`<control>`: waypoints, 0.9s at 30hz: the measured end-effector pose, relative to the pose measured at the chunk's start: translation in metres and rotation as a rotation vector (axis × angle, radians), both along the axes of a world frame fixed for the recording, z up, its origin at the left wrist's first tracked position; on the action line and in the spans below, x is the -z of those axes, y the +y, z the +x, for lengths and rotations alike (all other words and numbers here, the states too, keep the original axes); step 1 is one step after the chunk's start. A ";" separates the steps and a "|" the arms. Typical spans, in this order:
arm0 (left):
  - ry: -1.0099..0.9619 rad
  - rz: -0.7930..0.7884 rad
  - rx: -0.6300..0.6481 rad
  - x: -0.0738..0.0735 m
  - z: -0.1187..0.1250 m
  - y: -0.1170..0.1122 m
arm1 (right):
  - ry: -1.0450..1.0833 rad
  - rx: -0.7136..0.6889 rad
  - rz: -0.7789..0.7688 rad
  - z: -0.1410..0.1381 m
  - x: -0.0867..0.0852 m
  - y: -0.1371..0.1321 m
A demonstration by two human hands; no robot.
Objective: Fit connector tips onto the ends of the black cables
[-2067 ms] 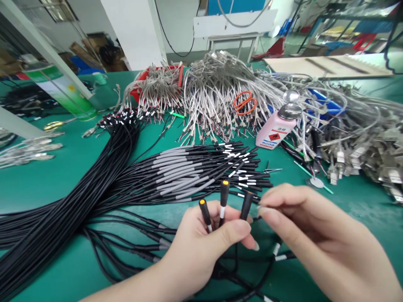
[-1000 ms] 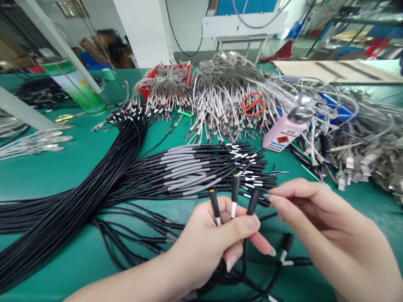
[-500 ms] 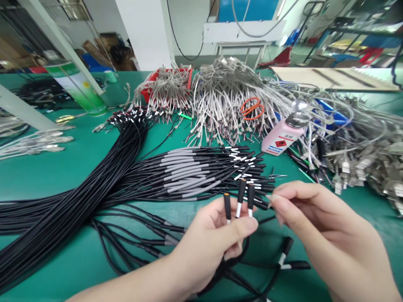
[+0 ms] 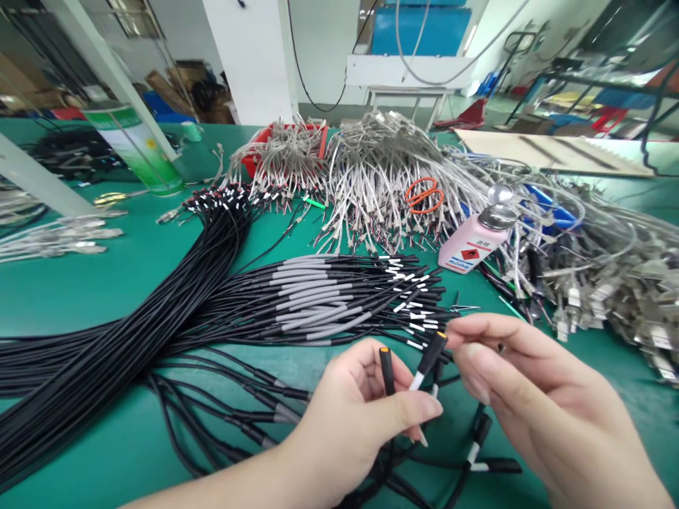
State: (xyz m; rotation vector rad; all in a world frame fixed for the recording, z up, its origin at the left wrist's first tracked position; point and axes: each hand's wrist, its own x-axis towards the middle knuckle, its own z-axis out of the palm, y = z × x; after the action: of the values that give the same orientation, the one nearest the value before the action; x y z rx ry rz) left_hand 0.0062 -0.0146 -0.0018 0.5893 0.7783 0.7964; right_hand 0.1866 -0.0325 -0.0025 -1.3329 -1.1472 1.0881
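Observation:
My left hand (image 4: 354,417) is closed around several thin black cables, their orange-tipped connector ends (image 4: 385,362) sticking up above the thumb. My right hand (image 4: 535,396) pinches the tip of one of these connectors (image 4: 432,353), which leans to the right, between thumb and forefinger. Both hands hover low over the green table (image 4: 79,297). Under them more black cables with connectors (image 4: 480,452) lie on the mat.
A thick bundle of black cables (image 4: 132,332) sweeps from the left to a fan of white-banded ends (image 4: 408,297). Grey wire piles (image 4: 382,170), orange scissors (image 4: 421,194), a pink bottle (image 4: 472,244) and metal connectors (image 4: 610,276) lie behind. A green-white can (image 4: 135,148) stands left.
The view tilted slightly. My left hand has drawn the connectors lower in its grip, and my right fingers have taken hold of the rightmost connector and tilted it to the right.

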 end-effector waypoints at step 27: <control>-0.148 -0.029 0.082 0.001 0.003 0.000 | -0.028 0.010 0.006 -0.021 -0.009 -0.010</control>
State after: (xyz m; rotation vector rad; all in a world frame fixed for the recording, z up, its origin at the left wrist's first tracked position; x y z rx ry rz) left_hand 0.0095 -0.0146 -0.0028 0.5267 0.6259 0.7433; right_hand 0.1653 -0.0423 0.0065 -1.3517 -1.1629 1.0611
